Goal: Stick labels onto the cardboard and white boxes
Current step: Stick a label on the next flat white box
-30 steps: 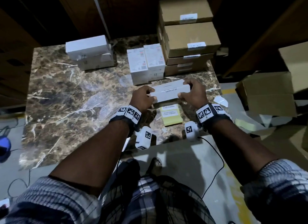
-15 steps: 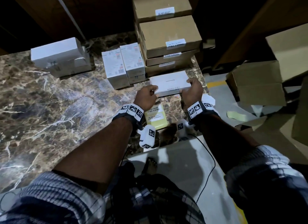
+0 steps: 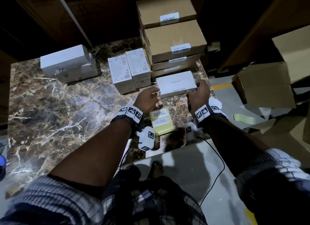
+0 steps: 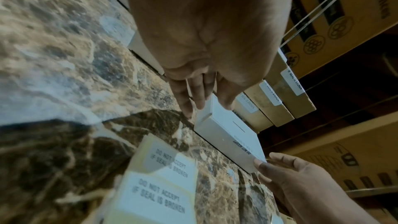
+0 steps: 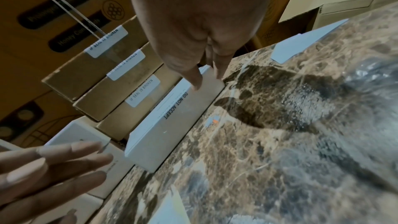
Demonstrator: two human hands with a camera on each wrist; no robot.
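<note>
A flat white box (image 3: 176,83) lies on the marble table (image 3: 50,107), just in front of the cardboard box stack (image 3: 174,40). A "DO NOT ACCEPT IF SEAL IS BROKEN" label wraps its near top edge (image 5: 175,106). My right hand (image 3: 199,92) grips the box's right end, thumb at the near corner (image 4: 260,164). My left hand (image 3: 149,97) is at the left end with straight fingers (image 5: 75,159). A yellow label sheet (image 3: 161,120) with two labels lies between my wrists. The stacked cardboard boxes carry labels on their front edges.
Two upright white boxes (image 3: 129,70) stand left of the flat one. Two more white boxes (image 3: 67,63) are stacked at the far left. The table's right edge is beside my right hand. Open cartons (image 3: 268,84) and peeled paper scraps (image 3: 243,117) lie on the floor beyond it.
The white box was held up and tilted near the label sheet. It has moved away from me and now lies flat against the cardboard stack. My left fingers have straightened.
</note>
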